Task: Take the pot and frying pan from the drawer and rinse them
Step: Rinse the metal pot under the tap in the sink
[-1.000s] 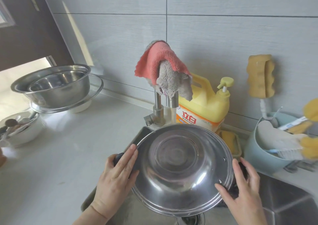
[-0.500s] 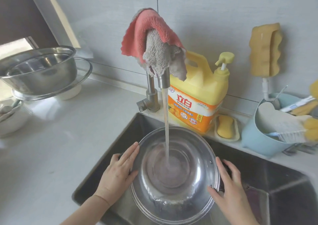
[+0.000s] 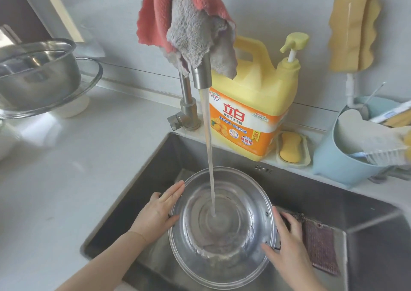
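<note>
Home kitchen, steel sink [image 3: 367, 213] set in a pale counter [image 3: 66, 179], running tap [image 3: 201, 75], dish soap jug [image 3: 251, 104], sponge [image 3: 353, 28], tiled wall [image 3: 266, 6]

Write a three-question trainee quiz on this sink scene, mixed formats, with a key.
1. True or false: water from the tap lands inside the pot.
2. What hangs over the tap? A) sponge B) cloths C) glove
3. Fill in: the left hand and right hand hold the pot at its ____.

Key: 1 true; 2 B, the cloths; 3 rim.
</note>
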